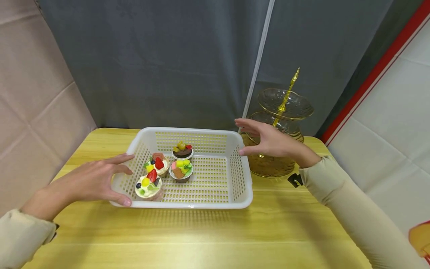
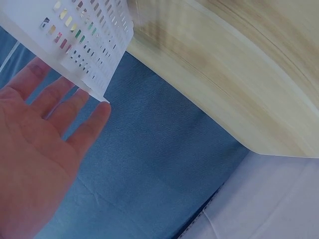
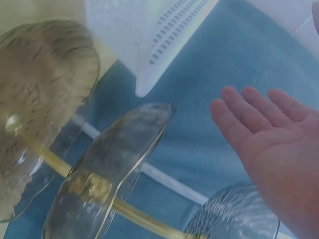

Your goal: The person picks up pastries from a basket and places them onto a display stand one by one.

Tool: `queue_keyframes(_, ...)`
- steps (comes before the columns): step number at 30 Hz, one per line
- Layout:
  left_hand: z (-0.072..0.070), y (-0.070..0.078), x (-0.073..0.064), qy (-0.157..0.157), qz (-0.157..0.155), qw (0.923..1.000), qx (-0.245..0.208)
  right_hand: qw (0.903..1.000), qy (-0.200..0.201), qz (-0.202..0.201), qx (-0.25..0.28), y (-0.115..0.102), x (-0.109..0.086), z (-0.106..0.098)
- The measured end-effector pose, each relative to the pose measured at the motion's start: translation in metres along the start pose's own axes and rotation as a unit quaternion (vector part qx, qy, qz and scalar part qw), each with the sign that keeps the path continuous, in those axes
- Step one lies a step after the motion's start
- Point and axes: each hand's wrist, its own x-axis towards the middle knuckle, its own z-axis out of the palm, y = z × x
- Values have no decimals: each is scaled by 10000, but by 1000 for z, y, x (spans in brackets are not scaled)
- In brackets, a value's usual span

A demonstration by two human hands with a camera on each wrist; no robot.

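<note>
The person wears long sleeves in pale beige, the right sleeve [image 1: 349, 211] showing at greater length than the left sleeve [image 1: 23, 237]. The cloth looks smooth — softly creased and gathered near the wrists, where each cuff ends. A small black piece juts from the right cuff [image 1: 295, 180], angular in outline; a sliver of black edges the left one too. Both hands are bare, with slender fingers.

A grey curtain [image 1: 161, 67] backs the wooden table [image 1: 208, 235].
</note>
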Motion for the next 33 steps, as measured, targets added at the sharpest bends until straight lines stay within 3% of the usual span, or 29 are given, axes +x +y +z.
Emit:
queue_keyframes(5,-1,1,-1,14,16,10000,13,9994,-162,-312,13,-7,9,5)
queue_keyframes(21,-1,0,-1,-19,-10,10000,41,9929,-868,-761,294,-28,40,22)
queue_keyframes(33,0,2,-1,41,14,9999,91,9868,-1259,-900,478,-38,63,41)
